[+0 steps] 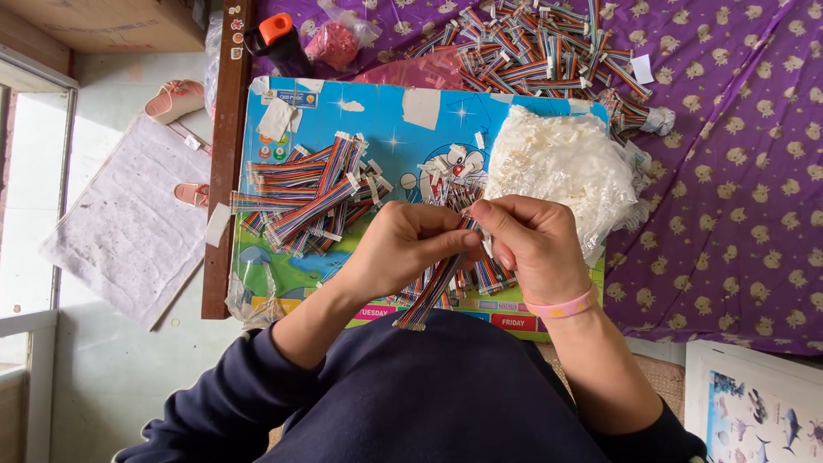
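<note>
Where the two hands meet over the middle of the board, both pinch one rainbow ribbon cable (433, 287). Left hand (403, 249): fingers curled shut around the cable's upper stretch, thumb pressed toward the right hand. Right hand (531, 244): fingertips clenched on the cable's top end, where a small white piece shows; one pink wristband (561, 307) on that wrist. Cable runs down and left from the grip, its free end hanging just above the dark blue sleeve.

Under the hands: one blue cartoon board (411, 141), a lap-desk sort of surface, with strips of white tape stuck along its top edge. More short ribbon cables lie beneath the hands, partly hidden; count not possible.

Left of the grip: one loose heap of finished ribbon cables (304, 197), white ends showing, too many and too tangled to count. Just right of the grip, touching the board's right part: one clear bag of white connectors (561, 167), contents uncountable.

Farther up, on the purple patterned cloth (737, 197): a second, larger heap of ribbon cables (540, 51). Near it, one pink-filled small bag (334, 43) and one black bottle with an orange cap (279, 39).

Far left, on the floor: two pink sandals (176, 99), well apart from the work, and one pale mat (129, 219). Lower right corner: one picture sheet of sea animals (759, 411).
</note>
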